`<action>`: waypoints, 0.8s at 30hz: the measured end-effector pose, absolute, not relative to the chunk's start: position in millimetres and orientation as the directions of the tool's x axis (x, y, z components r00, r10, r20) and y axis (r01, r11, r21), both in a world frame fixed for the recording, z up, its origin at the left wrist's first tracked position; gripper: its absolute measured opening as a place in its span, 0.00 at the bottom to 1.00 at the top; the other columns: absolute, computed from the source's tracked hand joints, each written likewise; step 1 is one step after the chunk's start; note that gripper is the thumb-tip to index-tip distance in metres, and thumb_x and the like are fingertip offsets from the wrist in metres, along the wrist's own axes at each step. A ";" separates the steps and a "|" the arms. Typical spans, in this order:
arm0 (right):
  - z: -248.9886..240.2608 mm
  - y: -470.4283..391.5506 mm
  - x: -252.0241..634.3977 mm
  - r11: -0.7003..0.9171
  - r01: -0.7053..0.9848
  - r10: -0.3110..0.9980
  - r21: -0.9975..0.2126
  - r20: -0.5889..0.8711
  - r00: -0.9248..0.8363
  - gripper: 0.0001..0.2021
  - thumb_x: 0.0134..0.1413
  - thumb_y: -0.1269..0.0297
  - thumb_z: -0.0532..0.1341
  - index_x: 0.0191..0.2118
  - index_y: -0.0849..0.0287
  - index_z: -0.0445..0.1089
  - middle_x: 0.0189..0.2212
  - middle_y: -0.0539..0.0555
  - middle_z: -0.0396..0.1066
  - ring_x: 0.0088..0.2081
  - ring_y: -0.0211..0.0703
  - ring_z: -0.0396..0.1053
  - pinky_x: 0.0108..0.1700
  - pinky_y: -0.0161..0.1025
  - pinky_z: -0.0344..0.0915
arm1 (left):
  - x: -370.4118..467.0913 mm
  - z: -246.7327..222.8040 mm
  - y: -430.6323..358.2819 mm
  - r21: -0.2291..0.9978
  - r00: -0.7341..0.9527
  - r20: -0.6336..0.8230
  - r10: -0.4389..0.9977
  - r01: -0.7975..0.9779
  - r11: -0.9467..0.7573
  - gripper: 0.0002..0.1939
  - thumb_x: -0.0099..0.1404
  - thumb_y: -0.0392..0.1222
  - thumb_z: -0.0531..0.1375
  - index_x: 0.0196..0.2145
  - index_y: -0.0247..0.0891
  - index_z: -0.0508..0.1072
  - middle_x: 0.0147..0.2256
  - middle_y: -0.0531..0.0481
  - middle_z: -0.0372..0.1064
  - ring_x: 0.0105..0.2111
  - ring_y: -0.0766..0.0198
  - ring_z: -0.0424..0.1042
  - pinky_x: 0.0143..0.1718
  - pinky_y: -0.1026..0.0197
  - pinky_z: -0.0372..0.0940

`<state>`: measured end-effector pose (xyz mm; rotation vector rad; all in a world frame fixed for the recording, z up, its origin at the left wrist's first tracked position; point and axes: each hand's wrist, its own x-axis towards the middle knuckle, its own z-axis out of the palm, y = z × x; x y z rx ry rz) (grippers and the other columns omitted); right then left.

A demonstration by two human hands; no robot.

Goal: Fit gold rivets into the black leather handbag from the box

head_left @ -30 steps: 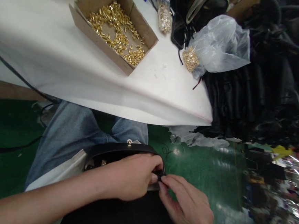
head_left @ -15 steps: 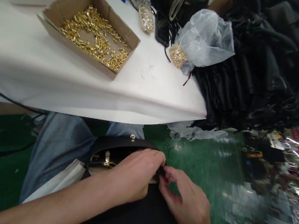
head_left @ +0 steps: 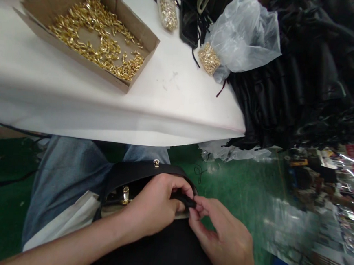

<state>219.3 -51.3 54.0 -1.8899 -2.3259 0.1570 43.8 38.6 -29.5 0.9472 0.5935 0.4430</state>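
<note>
A black handbag (head_left: 167, 250) rests on my lap, its mouth gaping, with a gold clasp (head_left: 156, 162) on the far rim and a gold zipper pull (head_left: 126, 194) inside the opening. My left hand (head_left: 159, 204) reaches across the opening, its fingers curled round a black strip (head_left: 184, 198) at the right end of the mouth. At the bag's right side, my right hand (head_left: 224, 234) pinches the end of that same strip between thumb and fingers. Whether the strip is a strap or part of the bag's edge I cannot tell.
On the white table (head_left: 179, 104) stands a cardboard box (head_left: 93, 66) of small gold fittings. Beyond it lie a bag of gold pieces (head_left: 166, 9), a phone (head_left: 189, 25) and a clear plastic bag (head_left: 246, 36). Black bags (head_left: 277, 99) are heaped at the right.
My left hand has drawn back slightly from the right rim and its fingers have bent round the black strip, which shows more now. My right hand keeps its pinch. The view has shifted slightly.
</note>
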 end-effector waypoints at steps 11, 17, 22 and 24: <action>61.5 -53.7 221.5 0.242 0.965 0.969 -0.096 -0.027 -0.246 0.08 0.74 0.72 0.60 0.43 0.55 0.76 0.35 0.50 0.80 0.30 0.37 0.80 0.34 0.35 0.70 | 49.8 -29.8 36.7 0.866 0.749 -0.275 0.603 -0.080 0.494 0.11 0.60 0.25 0.67 0.35 0.39 0.85 0.37 0.54 0.83 0.40 0.61 0.80 0.45 0.63 0.69; 54.4 -61.9 235.6 0.334 0.935 0.941 -0.117 -0.020 -0.338 0.05 0.74 0.74 0.62 0.48 0.58 0.74 0.37 0.53 0.81 0.33 0.40 0.81 0.39 0.36 0.73 | 42.0 -11.0 64.9 0.960 0.862 -0.150 0.484 0.244 -0.137 0.11 0.75 0.31 0.59 0.41 0.38 0.83 0.40 0.45 0.83 0.41 0.54 0.81 0.43 0.56 0.68; 58.4 -52.1 239.9 0.380 0.910 0.924 -0.166 0.025 -0.382 0.06 0.75 0.72 0.61 0.42 0.58 0.73 0.31 0.54 0.79 0.29 0.41 0.79 0.34 0.36 0.73 | 47.1 2.9 63.9 0.619 0.891 0.305 0.337 0.083 -0.781 0.08 0.79 0.33 0.56 0.46 0.34 0.77 0.39 0.43 0.76 0.37 0.52 0.75 0.31 0.53 0.61; 59.8 -49.6 240.7 0.397 0.903 0.918 -0.163 0.045 -0.395 0.11 0.76 0.69 0.60 0.37 0.56 0.72 0.25 0.52 0.76 0.25 0.41 0.75 0.29 0.37 0.70 | 51.2 5.8 66.7 0.495 0.830 0.485 0.277 0.000 -0.869 0.09 0.82 0.37 0.56 0.47 0.33 0.76 0.43 0.43 0.74 0.42 0.53 0.73 0.37 0.51 0.64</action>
